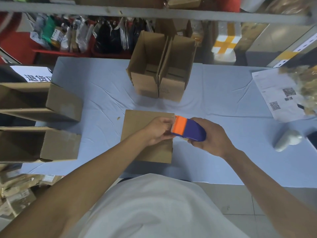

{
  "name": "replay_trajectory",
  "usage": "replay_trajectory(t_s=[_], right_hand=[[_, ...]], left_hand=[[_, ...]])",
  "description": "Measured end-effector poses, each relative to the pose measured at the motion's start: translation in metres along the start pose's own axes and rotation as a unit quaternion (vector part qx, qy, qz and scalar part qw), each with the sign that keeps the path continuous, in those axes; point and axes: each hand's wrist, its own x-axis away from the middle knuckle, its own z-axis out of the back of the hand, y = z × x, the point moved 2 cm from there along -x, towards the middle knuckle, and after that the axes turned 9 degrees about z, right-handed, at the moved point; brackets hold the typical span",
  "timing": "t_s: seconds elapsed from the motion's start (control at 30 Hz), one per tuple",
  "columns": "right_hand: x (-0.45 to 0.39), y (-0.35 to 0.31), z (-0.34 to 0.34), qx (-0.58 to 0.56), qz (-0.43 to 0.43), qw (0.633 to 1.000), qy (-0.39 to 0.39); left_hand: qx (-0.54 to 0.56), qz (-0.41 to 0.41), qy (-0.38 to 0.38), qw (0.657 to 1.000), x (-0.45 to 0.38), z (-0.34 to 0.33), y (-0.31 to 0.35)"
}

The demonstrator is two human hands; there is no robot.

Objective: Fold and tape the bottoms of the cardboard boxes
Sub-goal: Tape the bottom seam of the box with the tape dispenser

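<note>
A cardboard box [137,127] sits in front of me on the blue table [214,134] with its folded flaps facing up. My right hand [211,136] grips a purple tape dispenser [192,130] with an orange cutter head, held over the box's right edge. My left hand [158,129] hovers over the box top, its fingers pinching at the dispenser's orange end; the tape itself is too thin to make out. Two open boxes [161,73] stand side by side at the table's far middle.
Two more open boxes [60,103] [56,145] lie on their sides at the left edge. Printed sheets with QR codes [274,97] rest at the right, near a pale grey object [288,140]. Shelving with bagged goods [82,35] rises behind the table.
</note>
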Motion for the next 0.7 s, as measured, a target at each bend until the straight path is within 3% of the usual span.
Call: replay_trajectory(t_s=[0.27,0.43,0.6,0.7], right_hand=[[0.0027,-0.003,-0.0015,-0.029,0.009,1.0,0.006],[0.006,-0.0056,-0.007,-0.113,0.019,0.993,0.01],[0.007,-0.0038,-0.004,-0.096,0.015,0.995,0.02],[0.0069,-0.0029,-0.0057,-0.096,0.02,0.995,0.015]], left_hand=[[-0.01,0.02,-0.009,1.0,0.0013,0.0022,-0.0004],[-0.026,0.05,0.02,0.998,0.0005,0.0053,0.0005],[0.032,0.049,-0.011,0.998,0.0043,0.0057,0.0016],[-0.033,0.028,0.024,0.999,0.0058,0.0058,0.0034]])
